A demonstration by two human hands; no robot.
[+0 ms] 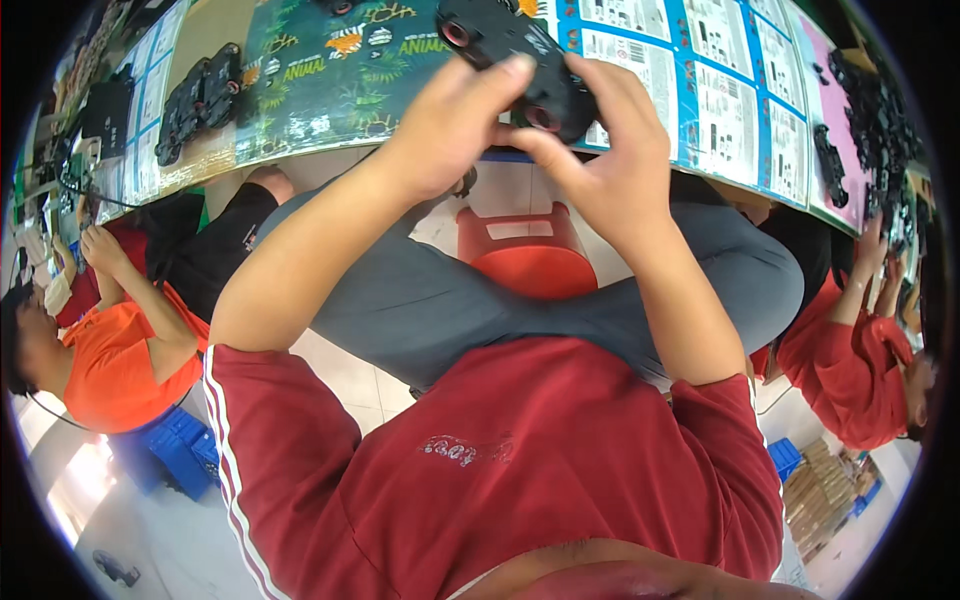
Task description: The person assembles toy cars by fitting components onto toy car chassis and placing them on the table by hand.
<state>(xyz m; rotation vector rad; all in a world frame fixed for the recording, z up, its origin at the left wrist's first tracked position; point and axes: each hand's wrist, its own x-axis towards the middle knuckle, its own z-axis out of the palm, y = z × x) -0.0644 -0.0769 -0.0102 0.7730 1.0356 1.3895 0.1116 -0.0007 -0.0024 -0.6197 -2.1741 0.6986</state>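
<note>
Both my hands hold a black toy car chassis at the near edge of the table. It is a long plastic piece with round, red-ringed openings, and it lies tilted from the upper left to the lower right. My left hand grips its near left side, thumb pressed on top. Around the right end curls my right hand, its fingers over the far side and its thumb below the near edge. The chassis's underside is hidden. Similar black chassis pieces lie on the table to the left.
Printed sheets cover the table. A pile of black parts and a single black piece lie at the right. Below the table stands a red stool. People sit close by on both sides, with a blue crate at the left.
</note>
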